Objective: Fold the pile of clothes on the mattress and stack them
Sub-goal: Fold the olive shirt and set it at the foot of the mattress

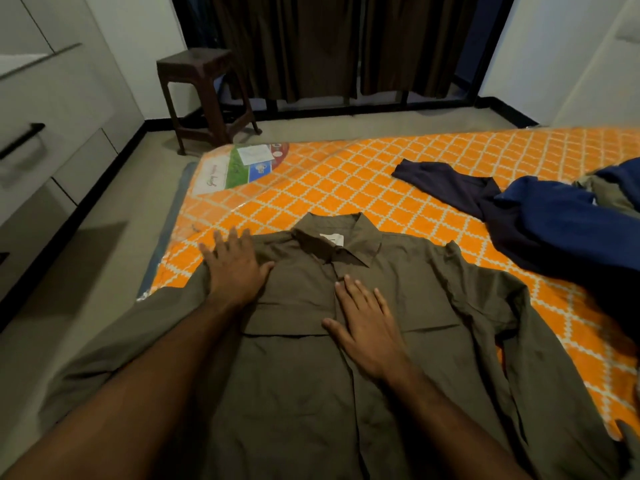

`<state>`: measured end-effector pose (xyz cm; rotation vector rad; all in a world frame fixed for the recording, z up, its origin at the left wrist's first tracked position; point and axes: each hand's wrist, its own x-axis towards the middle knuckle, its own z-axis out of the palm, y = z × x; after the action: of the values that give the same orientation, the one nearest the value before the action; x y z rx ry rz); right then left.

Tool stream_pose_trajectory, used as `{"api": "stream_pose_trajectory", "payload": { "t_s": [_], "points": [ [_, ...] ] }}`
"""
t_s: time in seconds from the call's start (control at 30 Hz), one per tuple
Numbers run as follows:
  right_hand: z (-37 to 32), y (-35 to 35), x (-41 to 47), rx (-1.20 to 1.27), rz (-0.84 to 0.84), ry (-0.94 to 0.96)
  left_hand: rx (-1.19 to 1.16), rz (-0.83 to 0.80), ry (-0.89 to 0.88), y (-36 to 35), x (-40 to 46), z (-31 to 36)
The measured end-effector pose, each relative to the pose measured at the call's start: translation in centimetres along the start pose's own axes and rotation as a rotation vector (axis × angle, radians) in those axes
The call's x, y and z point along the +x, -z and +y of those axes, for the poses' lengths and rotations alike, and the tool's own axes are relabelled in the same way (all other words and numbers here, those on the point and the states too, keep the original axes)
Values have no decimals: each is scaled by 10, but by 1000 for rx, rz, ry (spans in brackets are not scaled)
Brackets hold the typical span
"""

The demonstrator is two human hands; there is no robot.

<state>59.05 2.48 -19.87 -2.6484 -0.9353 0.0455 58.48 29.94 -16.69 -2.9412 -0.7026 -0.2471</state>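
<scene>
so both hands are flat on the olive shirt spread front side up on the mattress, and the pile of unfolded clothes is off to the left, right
Not quite: the pile of unfolded clothes lies to the right, not the left. The head view shows it on the far right of the mattress. The rest holds: the left hand and right hand lie flat, fingers straight, on the olive shirt, spread front side up.

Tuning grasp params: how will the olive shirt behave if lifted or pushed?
Olive shirt is probably floppy: it lies flat and creased, one sleeve draping off the mattress. Likely light; thin cloth. It may slide when pushed, since the cover looks glossy.
</scene>
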Motion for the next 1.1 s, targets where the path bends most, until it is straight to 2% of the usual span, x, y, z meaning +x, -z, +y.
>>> {"api": "stream_pose_trajectory", "payload": {
  "t_s": [0.1, 0.3, 0.37, 0.47, 0.57, 0.63, 0.7, 0.77, 0.8, 0.87, 0.93, 1.0, 1.1],
  "points": [
    [0, 4, -4, -66, -44, -13, -36, -77, 121, 14, -9, -32],
    [-21, 16, -21, 49, -145, -165, -355, -203, -20, 60, -49, -50],
    [-35, 26, -25, 119, -179, -198, -553, -218, -33, 80, -63, -43],
    [-56, 48, -22, 398, -109, -241, -844, -282, -108, 111, -86, -21],
    [-88, 83, -15, 964, 75, -344, -989, -381, -320, 138, -107, 10],
    [-104, 115, -12, 1310, 109, -477, -1087, -497, -418, 158, -123, 26],
    [-107, 136, -13, 1368, 106, -556, -1094, -694, -528, 174, -132, 37],
    [-99, 151, -16, 1233, 139, -564, -957, -817, -602, 192, -134, 40],
    [-93, 158, -18, 1182, 152, -554, -909, -816, -639, 200, -134, 38],
    [-83, 181, -18, 1162, 173, -517, -963, -699, -642, 218, -130, 35],
    [-85, 220, -21, 1225, 201, -460, -1068, -546, -525, 242, -129, 32],
    [-90, 260, -19, 1228, 181, -394, -1134, -479, -402, 261, -127, 29],
    [-101, 323, -18, 1215, 37, -322, -1101, -367, -325, 279, -124, 28]
  ]
}}
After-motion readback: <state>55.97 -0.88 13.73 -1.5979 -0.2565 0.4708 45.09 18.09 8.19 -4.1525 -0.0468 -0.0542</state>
